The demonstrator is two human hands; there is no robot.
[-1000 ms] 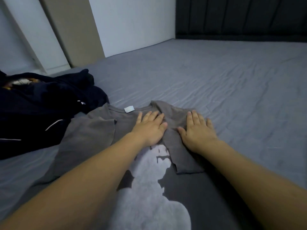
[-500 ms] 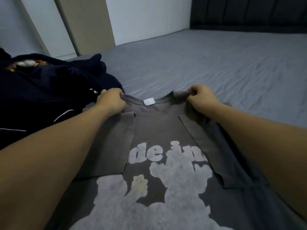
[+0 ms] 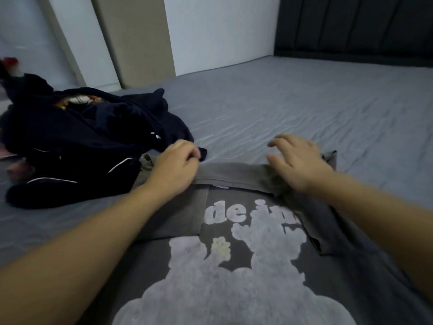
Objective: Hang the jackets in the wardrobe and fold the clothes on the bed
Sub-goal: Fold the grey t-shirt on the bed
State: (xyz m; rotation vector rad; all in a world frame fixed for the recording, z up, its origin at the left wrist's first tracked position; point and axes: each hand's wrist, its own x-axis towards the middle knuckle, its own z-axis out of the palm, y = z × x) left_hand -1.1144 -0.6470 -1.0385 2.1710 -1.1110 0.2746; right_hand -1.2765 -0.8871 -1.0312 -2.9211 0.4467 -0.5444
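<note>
A grey T-shirt (image 3: 234,261) with a white print lies flat on the bed in front of me, both sleeves folded inward. Its collar end is turned over toward me into a narrow band (image 3: 236,174). My left hand (image 3: 175,165) sits on the left end of that band, with its fingers curled over the far edge of the fabric. My right hand (image 3: 297,158) hovers over the right end of the band, fingers spread and slightly blurred, holding nothing. A heap of dark navy clothes (image 3: 77,146) with white piping lies to the left, touching the shirt's corner.
The grey bedsheet (image 3: 304,109) stretches far to the right and back, up to a dark padded headboard (image 3: 351,26). A white wall and a beige panel (image 3: 136,38) stand behind the bed at the left.
Both hands have brought the shirt's collar end over toward me, making a folded band. My right hand has let go and opened; the left still curls on the fabric.
</note>
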